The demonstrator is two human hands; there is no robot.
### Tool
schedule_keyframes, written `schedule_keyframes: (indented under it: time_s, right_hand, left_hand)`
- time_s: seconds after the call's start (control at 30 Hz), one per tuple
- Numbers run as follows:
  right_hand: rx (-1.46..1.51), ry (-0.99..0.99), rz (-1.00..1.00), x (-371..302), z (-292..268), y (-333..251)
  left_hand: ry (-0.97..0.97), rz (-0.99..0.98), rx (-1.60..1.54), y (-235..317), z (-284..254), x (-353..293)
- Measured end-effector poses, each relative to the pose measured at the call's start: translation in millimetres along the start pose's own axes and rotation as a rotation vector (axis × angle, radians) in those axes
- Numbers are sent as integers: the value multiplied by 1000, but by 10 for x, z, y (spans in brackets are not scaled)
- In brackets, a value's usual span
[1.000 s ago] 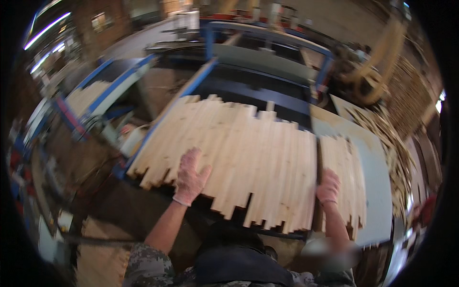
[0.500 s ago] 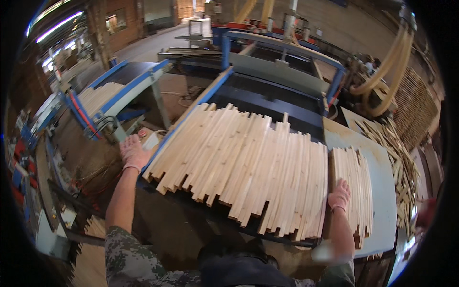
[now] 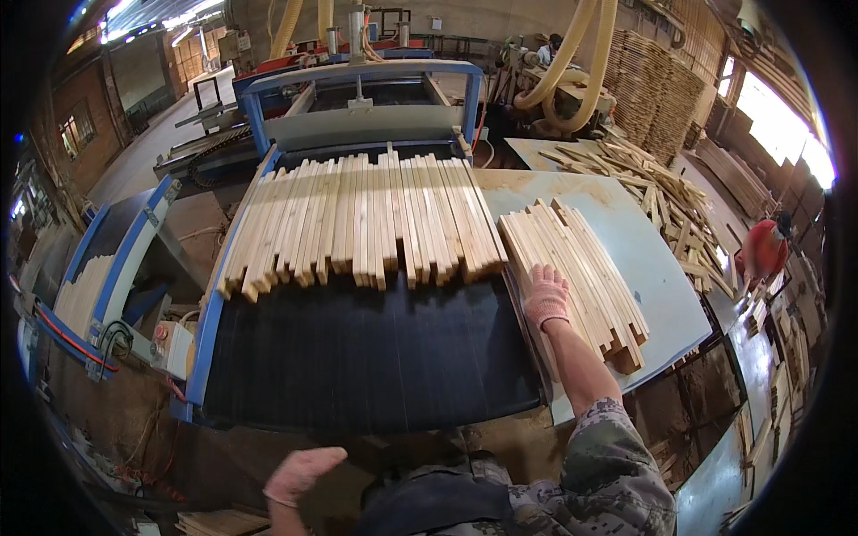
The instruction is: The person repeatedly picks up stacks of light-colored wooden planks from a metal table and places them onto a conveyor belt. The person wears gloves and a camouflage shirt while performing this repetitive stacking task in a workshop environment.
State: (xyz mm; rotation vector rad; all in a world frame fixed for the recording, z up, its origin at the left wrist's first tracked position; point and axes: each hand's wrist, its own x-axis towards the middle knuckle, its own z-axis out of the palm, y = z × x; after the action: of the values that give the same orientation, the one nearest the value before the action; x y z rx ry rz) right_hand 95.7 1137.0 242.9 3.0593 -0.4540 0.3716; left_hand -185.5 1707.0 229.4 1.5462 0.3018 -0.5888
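Sticks (image 3: pixel 357 219) lie loose and ragged on the black belt (image 3: pixel 366 357); snag and spill risk.
Right hand (image 3: pixel 547 297), gloved, rests spread flat on the near left side of the smaller stack (image 3: pixel 581 277) on the pale side table (image 3: pixel 666 281), gripping nothing; an uneven sideways push could skew that stack. Left hand (image 3: pixel 302 476) hangs short of the belt's near edge, fingers together and loosely bent, nothing visible in it. One stick juts beyond its neighbours toward the grey crossboard (image 3: pixel 362 128) and could catch there if fed askew. Whether the belt runs cannot be told; if it does, trailing fingers could get pinched at its edge.
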Motion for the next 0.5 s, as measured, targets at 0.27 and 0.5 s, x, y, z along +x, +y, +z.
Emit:
schedule_keyframes:
  time_s: [0.27,0.5]
  right_hand:
    - [14,-97,6,-124,-71,-71]
    - [72,89,-112,-218,-153,-218]
  left_hand:
    - [37,-452,773,-2943,206,545]
    - [29,-653,546,-3700,224,343]
